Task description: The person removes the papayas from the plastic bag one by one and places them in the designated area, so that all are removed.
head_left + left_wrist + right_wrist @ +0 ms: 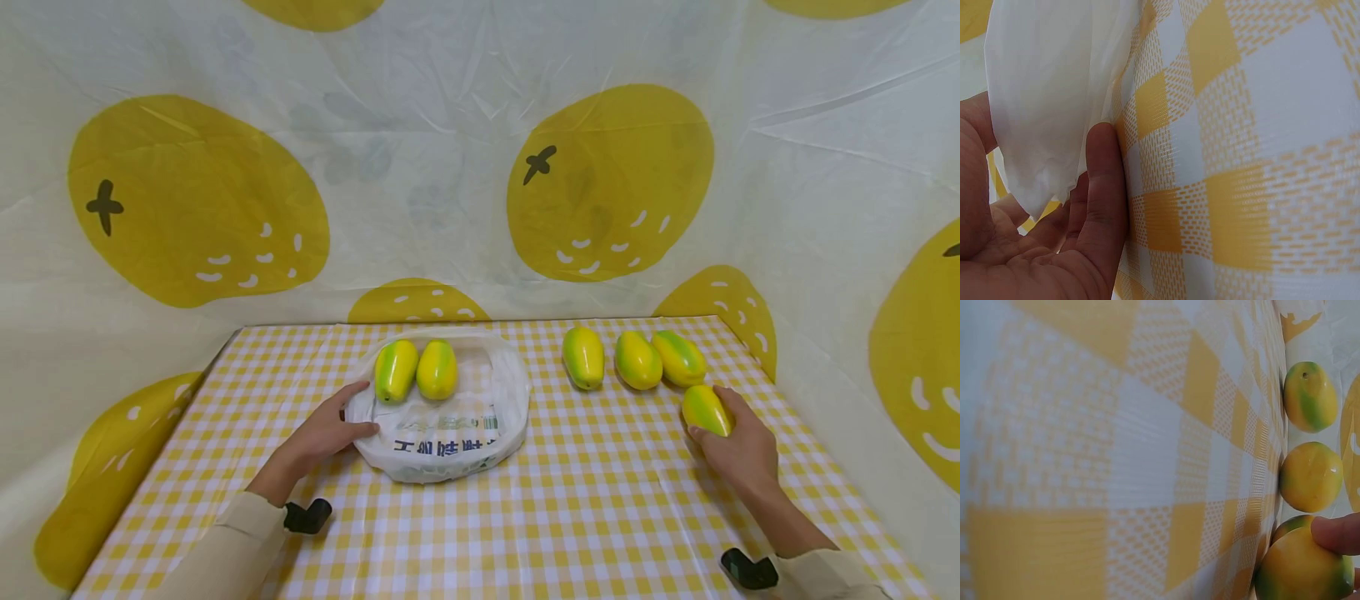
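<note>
Seemingly mid-bagging, my right hand point(741, 446) grips one glossy, oval, yellow-and-green fruit point(703, 408) at the right of the yellow-checked table point(585, 508), while my left hand point(321, 427), fingers spread, touches the white plastic bag point(431, 469), so carrying leftward probably comes next.

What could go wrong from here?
1. The glossy papaya-like fruit in the right hand might slip.
2. Lifting it could nudge the close neighbouring fruit.
3. The plastic bag looks thin, with the left hand at one side only; its rim might fold or shift if more fruit goes in.
</note>
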{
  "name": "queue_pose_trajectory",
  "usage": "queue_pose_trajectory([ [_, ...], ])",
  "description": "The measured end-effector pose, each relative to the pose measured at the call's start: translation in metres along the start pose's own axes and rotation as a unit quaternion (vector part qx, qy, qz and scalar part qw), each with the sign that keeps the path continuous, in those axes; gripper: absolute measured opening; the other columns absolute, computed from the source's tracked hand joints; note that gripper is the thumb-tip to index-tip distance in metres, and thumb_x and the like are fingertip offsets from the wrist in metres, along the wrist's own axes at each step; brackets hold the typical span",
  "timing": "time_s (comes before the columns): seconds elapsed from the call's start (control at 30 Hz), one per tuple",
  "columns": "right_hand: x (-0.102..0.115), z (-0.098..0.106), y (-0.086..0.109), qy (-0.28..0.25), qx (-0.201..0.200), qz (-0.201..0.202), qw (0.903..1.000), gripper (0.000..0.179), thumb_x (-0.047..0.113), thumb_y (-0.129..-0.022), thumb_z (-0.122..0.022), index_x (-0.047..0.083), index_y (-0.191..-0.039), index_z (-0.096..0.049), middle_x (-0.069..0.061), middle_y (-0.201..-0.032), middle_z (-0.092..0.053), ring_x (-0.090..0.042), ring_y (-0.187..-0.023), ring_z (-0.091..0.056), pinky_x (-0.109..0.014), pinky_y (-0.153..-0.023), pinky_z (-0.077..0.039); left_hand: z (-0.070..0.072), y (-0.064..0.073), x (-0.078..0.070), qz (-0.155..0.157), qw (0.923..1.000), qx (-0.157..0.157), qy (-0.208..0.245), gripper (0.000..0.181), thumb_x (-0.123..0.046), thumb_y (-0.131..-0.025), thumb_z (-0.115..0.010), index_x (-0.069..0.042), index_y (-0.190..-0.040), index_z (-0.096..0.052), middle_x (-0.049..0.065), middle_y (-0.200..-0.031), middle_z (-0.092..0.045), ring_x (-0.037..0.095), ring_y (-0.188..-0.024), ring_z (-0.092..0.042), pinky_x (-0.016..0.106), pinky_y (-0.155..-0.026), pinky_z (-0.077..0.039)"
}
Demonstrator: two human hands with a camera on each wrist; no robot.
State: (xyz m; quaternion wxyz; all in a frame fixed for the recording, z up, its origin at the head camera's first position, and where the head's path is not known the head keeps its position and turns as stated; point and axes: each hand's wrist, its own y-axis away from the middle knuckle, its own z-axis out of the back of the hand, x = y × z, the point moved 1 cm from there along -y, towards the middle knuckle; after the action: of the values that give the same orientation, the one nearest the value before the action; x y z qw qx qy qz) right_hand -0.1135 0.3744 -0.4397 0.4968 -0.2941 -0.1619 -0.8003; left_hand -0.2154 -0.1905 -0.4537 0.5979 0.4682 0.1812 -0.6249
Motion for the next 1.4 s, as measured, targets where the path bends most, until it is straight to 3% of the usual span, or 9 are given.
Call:
queue_pose_trajectory([
  [0.17,-0.001,-0.002,0.0,-0.006,-0.002,0.029,0.9995,0.077,0.011,-0.095,-0.067,0.0,-0.161,-0.031,-0.034,-0.162,-0.034,-0.058,-0.14,-0.038,-0.069,-0.106,-0.037,0.0,0.0,-0.001,0.005,1.0,-0.001,-0.002,0.087,-0.03,-0.095,-0.074,-0.017,-0.166,-0.025,0.022,-0.172,-0.022,0.044,-0.156,-0.027,0.064,-0.124,-0.028],
  [0.43,-0.002,-0.002,0.0,0.003,-0.01,0.06,0.9981,0.076,0.014,-0.092,-0.07,-0.002,-0.158,-0.035,-0.035,-0.157,-0.04,-0.056,-0.128,-0.047,-0.065,-0.093,-0.041,0.0,0.0,-0.001,0.007,1.0,0.001,0.003,0.088,-0.03,-0.095,-0.074,-0.018,-0.166,-0.024,0.022,-0.172,-0.022,0.043,-0.156,-0.027,0.063,-0.124,-0.029],
  [0.77,0.004,0.0,-0.002,0.011,-0.008,0.071,0.9974,0.081,0.021,-0.092,-0.073,-0.004,-0.158,-0.033,-0.033,-0.162,-0.033,-0.056,-0.135,-0.042,-0.068,-0.102,-0.038,0.001,-0.001,-0.001,0.008,0.9999,-0.003,-0.01,0.088,-0.032,-0.094,-0.075,-0.019,-0.166,-0.025,0.022,-0.172,-0.023,0.044,-0.156,-0.026,0.065,-0.125,-0.027],
  [1.03,0.015,0.001,0.001,0.006,-0.015,0.11,0.9938,0.076,0.021,-0.095,-0.071,-0.005,-0.157,-0.036,-0.032,-0.168,-0.024,-0.061,-0.144,-0.032,-0.075,-0.109,-0.032,0.0,0.0,-0.001,0.005,1.0,0.0,-0.007,0.088,-0.031,-0.095,-0.074,-0.018,-0.166,-0.024,0.023,-0.172,-0.023,0.044,-0.156,-0.027,0.064,-0.124,-0.028],
  [1.4,0.036,-0.001,0.005,-0.004,-0.021,0.141,0.9897,0.073,0.019,-0.095,-0.073,-0.006,-0.155,-0.039,-0.033,-0.167,-0.026,-0.06,-0.147,-0.03,-0.076,-0.113,-0.028,0.0,0.0,-0.002,0.007,1.0,-0.001,-0.004,0.088,-0.031,-0.095,-0.074,-0.018,-0.167,-0.024,0.022,-0.172,-0.022,0.044,-0.156,-0.027,0.064,-0.124,-0.028],
])
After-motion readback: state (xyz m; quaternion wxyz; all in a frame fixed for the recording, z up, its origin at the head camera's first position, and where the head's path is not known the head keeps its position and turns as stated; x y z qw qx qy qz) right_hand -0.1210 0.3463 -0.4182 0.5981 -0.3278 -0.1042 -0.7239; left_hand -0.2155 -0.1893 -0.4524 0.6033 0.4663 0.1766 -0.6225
